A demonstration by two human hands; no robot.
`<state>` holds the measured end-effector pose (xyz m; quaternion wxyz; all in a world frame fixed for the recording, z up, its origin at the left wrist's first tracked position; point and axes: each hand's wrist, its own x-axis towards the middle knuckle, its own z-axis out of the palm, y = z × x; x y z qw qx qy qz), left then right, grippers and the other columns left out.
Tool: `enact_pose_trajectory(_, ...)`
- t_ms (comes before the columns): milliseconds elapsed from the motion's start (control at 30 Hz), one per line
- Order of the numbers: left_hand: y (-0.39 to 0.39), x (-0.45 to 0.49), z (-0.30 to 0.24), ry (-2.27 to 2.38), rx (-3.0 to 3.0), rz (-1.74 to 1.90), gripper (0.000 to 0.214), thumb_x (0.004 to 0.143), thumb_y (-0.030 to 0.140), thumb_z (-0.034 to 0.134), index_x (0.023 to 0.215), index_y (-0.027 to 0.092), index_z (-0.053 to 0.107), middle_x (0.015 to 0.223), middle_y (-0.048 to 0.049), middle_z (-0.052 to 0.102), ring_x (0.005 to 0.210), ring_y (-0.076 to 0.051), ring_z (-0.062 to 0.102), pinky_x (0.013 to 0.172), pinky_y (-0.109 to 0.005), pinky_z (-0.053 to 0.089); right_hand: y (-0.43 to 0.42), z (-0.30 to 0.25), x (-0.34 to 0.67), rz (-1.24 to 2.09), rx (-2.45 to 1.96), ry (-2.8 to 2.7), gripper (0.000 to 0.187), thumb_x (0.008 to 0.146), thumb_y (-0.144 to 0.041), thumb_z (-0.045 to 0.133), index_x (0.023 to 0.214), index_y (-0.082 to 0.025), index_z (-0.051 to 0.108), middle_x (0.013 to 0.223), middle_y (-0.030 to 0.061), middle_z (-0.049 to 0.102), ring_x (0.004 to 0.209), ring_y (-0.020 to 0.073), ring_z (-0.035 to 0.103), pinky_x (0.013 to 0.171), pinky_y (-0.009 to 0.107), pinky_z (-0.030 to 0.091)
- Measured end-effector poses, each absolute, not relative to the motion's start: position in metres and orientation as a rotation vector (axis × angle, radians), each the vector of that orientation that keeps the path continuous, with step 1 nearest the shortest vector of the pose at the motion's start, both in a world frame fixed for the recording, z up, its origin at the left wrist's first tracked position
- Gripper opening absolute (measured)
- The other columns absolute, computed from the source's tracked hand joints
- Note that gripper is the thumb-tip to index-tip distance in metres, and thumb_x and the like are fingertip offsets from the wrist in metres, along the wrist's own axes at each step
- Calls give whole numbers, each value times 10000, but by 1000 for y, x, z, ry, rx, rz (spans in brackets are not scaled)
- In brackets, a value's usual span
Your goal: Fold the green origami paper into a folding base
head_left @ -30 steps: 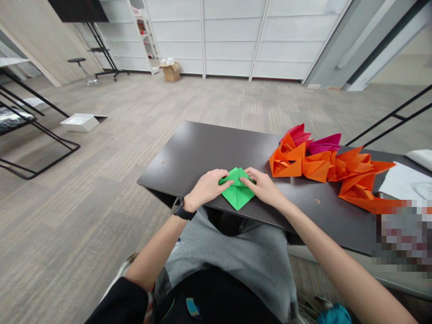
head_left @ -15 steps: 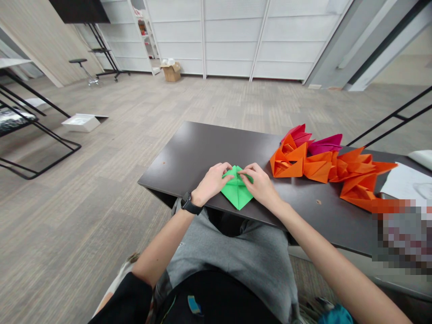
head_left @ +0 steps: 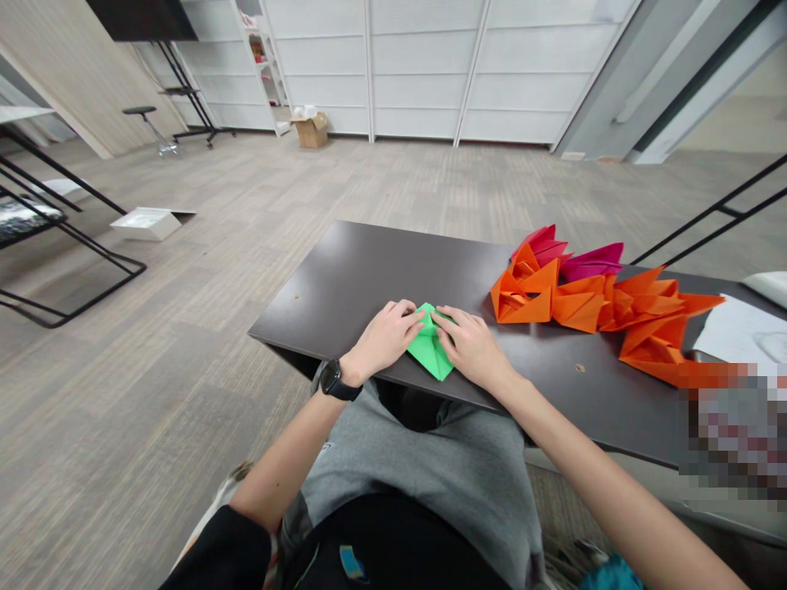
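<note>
Closer together than a second ago, left hand [head_left: 386, 338] and right hand [head_left: 469, 346] cover more of the green paper [head_left: 432, 354]. I read both hands pressing it flat, fingers extended, at the counter [head_left: 362, 270] near edge. Orange folded models [head_left: 557, 299] lie well right.

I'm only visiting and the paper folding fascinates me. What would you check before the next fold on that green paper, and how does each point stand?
1. The green folded paper lies on the dark table: ok.
2. The left hand presses on its left side: ok.
3. The right hand presses on its right side: ok.
4. The paper's near tip stays inside the table's front edge: cannot tell, it is very close.
5. The orange folded pieces lie apart from both hands, to the right: ok.
6. The edges under the fingers line up: cannot tell, hidden.
</note>
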<state>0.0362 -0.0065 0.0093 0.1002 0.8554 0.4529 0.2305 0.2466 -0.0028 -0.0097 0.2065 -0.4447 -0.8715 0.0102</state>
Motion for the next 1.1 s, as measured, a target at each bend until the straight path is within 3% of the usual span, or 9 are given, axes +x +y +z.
enact_pose_trajectory(233, -15, 33, 2, 1411, 2582, 632, 322, 1052, 287, 380, 1259, 204, 613, 1345, -71, 618, 1270, -203, 541, 1045, -356, 447, -5, -6, 245, 53, -1215, -2456, 386, 1004, -246, 399, 1318, -173, 613, 1389, 137, 610, 1281, 280, 570, 1016, 470, 474)
enact_pose_trajectory(433, -18, 34, 5, 1413, 2647, 595, 349, 1055, 262, 347, 1316, 186, 567, 1367, -86, 605, 1276, -204, 537, 1045, -356, 449, -6, -6, 244, 93, -1175, -2514, 462, 1008, -254, 399, 1458, -172, 470, 1479, 138, 534, 1385, 271, 483, 1074, 496, 437)
enact_pose_trajectory(667, -19, 34, 6, 1408, 2751, 528, 363, 1057, 252, 330, 1297, 139, 577, 1374, -95, 605, 1279, -222, 530, 1058, -368, 444, -13, 3, 241, -30, -1105, -2581, 476, 990, -201, 415, 1458, -145, 479, 1534, 149, 457, 1435, 280, 413, 1148, 532, 377)
enact_pose_trajectory(867, -20, 34, 4, 1408, 2813, 503, 389, 1058, 278, 327, 1306, 123, 584, 1394, -100, 599, 1305, -224, 521, 1083, -366, 435, -27, 7, 241, 40, -1009, -2641, 474, 1001, -224, 411, 1425, -36, 505, 1466, 185, 529, 1371, 258, 502, 1148, 444, 433)
enact_pose_trajectory(1100, -23, 33, 4, 1397, 2815, 492, 418, 1040, 292, 389, 1382, 89, 516, 1470, -123, 537, 1376, -255, 476, 1117, -394, 429, -23, 1, 247, 162, -970, -2623, 478, 1004, -226, 413, 1456, -88, 485, 1509, 153, 480, 1415, 243, 440, 1173, 451, 410)
